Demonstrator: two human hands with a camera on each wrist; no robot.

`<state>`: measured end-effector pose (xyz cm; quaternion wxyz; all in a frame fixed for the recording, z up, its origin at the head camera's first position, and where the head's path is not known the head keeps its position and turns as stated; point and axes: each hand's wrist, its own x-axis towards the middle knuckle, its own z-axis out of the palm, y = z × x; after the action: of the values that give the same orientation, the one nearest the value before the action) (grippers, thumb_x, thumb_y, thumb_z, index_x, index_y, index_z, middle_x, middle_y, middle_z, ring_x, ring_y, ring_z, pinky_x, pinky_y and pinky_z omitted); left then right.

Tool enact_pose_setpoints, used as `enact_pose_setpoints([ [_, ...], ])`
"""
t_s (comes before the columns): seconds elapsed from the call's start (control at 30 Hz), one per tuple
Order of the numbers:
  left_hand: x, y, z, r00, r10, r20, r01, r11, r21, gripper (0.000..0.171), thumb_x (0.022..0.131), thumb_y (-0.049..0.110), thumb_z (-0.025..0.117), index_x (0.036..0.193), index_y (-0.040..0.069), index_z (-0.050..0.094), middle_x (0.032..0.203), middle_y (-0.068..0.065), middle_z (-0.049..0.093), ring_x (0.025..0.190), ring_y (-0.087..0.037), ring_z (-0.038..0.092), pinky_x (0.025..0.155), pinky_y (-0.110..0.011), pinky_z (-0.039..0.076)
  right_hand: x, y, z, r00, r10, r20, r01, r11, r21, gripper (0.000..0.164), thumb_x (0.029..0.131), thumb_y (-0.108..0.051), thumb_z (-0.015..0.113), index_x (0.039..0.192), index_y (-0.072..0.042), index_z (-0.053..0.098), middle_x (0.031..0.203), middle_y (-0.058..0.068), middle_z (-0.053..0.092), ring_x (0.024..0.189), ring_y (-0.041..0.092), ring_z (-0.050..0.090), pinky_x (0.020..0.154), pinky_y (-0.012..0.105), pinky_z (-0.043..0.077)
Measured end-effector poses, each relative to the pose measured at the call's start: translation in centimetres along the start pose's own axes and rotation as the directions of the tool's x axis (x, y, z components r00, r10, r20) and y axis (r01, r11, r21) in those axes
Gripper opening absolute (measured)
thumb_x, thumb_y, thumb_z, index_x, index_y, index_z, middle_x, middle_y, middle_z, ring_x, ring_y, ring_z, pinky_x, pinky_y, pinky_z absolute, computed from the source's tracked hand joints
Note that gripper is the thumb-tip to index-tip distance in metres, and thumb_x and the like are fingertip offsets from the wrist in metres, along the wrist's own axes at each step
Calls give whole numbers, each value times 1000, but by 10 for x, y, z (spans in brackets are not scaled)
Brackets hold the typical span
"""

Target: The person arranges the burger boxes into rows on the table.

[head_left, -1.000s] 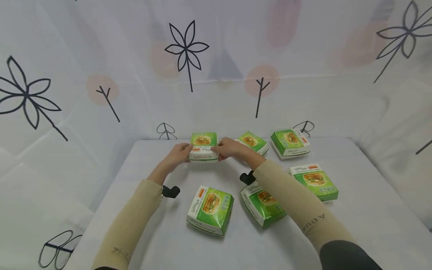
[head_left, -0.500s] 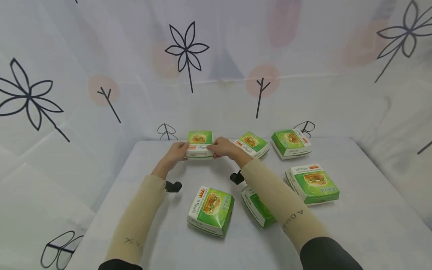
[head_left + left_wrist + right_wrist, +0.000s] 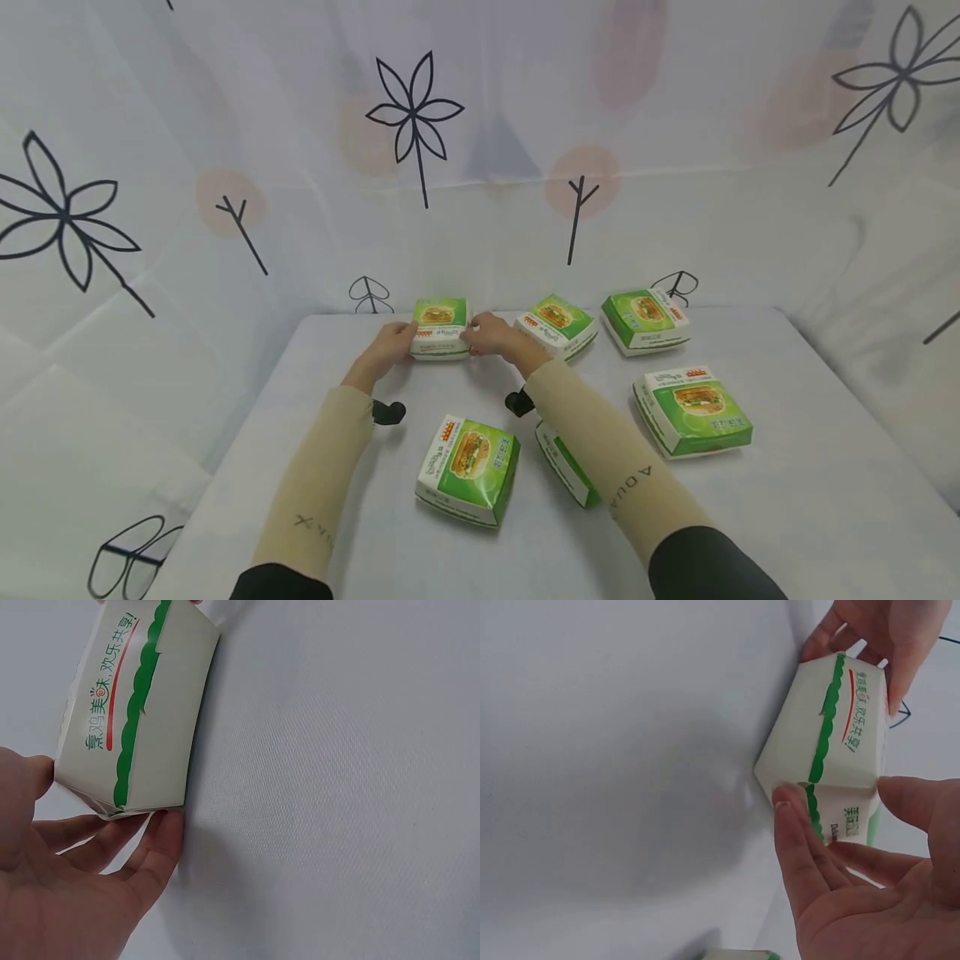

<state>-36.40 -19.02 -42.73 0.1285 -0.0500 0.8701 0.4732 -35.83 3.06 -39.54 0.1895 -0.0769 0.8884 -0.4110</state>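
Slightly leftward it's come since a second ago, that burger box (image 3: pixel 438 317), now near the far edge of the bench (image 3: pixel 405 567), left hand (image 3: pixel 390 346) and right hand (image 3: pixel 493 335) gripping opposite sides (five similar boxes (image 3: pixel 468 454) sit nearby).

Pale backdrop (image 3: pixel 495 225) (black flower drawings (image 3: pixel 412 113)), white tabletop (image 3: pixel 817 492)

Looking into a small staged corner here, more a makeshift booth than a lived-in room! Hung across the far side with a pale printed sheet (image 3: pixel 487 242), visibly creased, dotted with dark leaf drawings (image 3: pixel 412 112) and faded peach circles (image 3: pixel 592 171). Closed in left and right by more of the same, hemming in a plain white tabletop (image 3: pixel 810 475). Home, lab or office beyond the sheet? Impossible to tell from here.
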Motion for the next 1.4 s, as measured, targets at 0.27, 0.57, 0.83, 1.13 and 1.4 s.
enact_pose_setpoints([
  [0.27,-1,-2,2,999,-30,11,30,999,-32,65,99,49,35,145,4,30,128,-13,49,112,-26,50,101,-43,39,-2,0,4,1000,7,-2,-7,1000,-10,50,97,-27,50,136,4,41,96,10,61,88,23,62,77,31,48],
  [0.57,-4,0,-15,1000,-15,14,15,1000,0,67,98,53,32,145,4,27,136,-15,44,116,-30,50,97,-43,43,-10,-1,-11,1000,10,-24,-12,995,-94,58,96,-31,50,141,1,35,134,17,46,89,20,63,86,36,48],
  [0.83,-43,5,-34,999,38,-35,-35,995,90,78,94,61,35,149,9,17,150,-16,26,129,-34,38,104,-50,35,-64,-3,-41,997,-69,39,75,979,-192,56,96,-34,50,141,-2,36,137,17,44,112,27,55,91,40,48],
  [1.13,-81,11,-35,993,116,24,-119,978,169,77,91,64,40,149,18,21,146,-10,32,129,-32,37,102,-52,37,-111,6,-57,982,-151,116,167,975,-147,55,95,-32,52,139,-1,38,131,18,49,92,23,61,76,36,52],
  [1.4,-110,6,-18,958,196,207,-226,966,129,61,94,52,48,144,21,32,137,-6,42,117,-34,50,94,-47,45,-138,19,-51,978,-150,142,176,964,-197,52,93,-37,57,134,-7,47,124,12,54,88,17,62,76,34,52],
])
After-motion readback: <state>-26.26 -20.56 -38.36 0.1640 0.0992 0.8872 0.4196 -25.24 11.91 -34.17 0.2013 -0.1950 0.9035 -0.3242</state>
